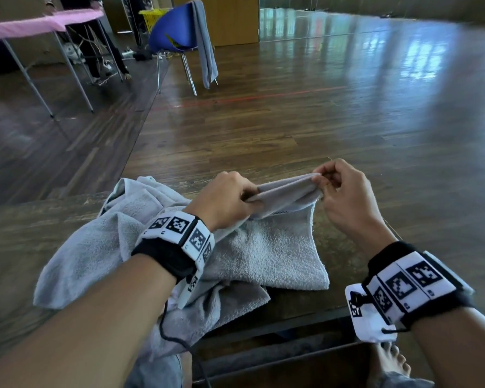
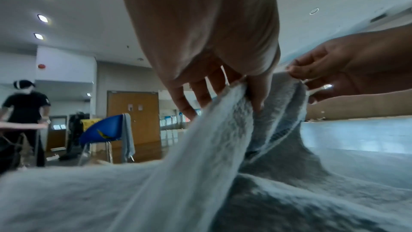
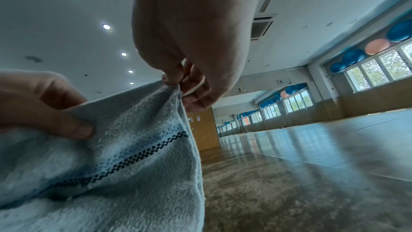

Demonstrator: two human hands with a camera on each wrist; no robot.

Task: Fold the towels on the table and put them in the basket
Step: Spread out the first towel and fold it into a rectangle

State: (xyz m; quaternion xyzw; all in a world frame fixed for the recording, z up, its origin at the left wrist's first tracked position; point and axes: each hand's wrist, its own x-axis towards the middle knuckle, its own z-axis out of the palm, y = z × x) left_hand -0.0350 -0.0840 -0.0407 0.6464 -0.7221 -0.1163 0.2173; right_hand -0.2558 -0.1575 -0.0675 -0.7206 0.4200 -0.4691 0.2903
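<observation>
1. Head view: my left hand (image 1: 224, 200) grips one end of the grey towel's (image 1: 266, 256) lifted edge, and my right hand (image 1: 345, 197) pinches its corner; the rest lies crumpled on the wooden table (image 1: 353, 247). My wristbands (image 1: 409, 287) carry square black-and-white code markers, no readable words.
2. Left wrist view: my fingers (image 2: 200, 93) clamp bunched towel folds.
3. Right wrist view: thumb and fingertips (image 3: 176, 78) pinch the corner above a dark checkered stripe (image 3: 138, 158).

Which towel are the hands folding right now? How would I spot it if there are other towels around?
Look at the wooden table right in front of the person, where a grey heap of towelling lies. The towel being folded is on top, its edge lifted between the left hand and right hand. Unlike the grey towel draped on the far blue chair, it has a dark checkered stripe.
</observation>
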